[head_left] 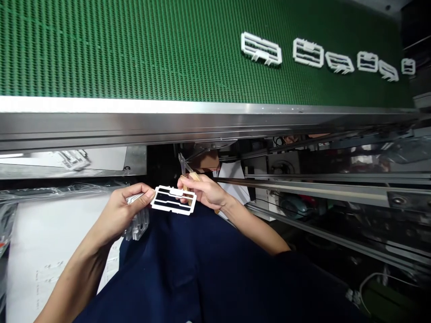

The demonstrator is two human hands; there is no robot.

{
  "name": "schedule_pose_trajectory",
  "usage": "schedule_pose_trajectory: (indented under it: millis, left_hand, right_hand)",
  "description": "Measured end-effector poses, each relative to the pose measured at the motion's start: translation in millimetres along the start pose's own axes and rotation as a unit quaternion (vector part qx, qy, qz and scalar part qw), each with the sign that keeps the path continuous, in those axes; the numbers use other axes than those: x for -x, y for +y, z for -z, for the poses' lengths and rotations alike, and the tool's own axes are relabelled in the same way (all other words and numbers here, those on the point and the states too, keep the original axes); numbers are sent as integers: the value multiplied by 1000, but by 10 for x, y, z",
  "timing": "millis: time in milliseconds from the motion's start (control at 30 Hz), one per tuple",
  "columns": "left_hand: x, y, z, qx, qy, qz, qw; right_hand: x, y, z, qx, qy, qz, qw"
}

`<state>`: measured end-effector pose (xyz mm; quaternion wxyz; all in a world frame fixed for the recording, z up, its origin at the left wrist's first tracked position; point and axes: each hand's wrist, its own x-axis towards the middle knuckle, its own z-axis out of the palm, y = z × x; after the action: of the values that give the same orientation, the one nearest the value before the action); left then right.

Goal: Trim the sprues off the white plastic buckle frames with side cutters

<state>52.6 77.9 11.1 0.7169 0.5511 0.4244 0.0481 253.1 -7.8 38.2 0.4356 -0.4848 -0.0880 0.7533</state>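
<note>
White plastic frame (176, 192) is pinched at one end by the left hand (123, 207); the right hand (209, 193), fingers curled, grips yellow-handled nippers (182, 165).

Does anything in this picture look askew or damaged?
The row of white frames on the green belt looks uneven: some tabs face the metal rail, others away. No clear damage shows on the held frame in the left hand.
</note>
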Motion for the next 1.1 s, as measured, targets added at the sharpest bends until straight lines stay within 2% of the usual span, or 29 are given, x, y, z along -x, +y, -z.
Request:
schedule_pose_trajectory:
  millis: [400,967,1100]
  left_hand:
    - [-5,34,2,-51,17,-29,998]
    - [-22,-33,9,-5,2,24,1000]
    - [-12,-36,15,-20,8,18,1000]
  right_hand:
    - [-30,22,22,-8,-19,5,1000]
    - [-41,35,5,-12,-29,2,999]
    - [-38,26,8,-20,-29,-1,999]
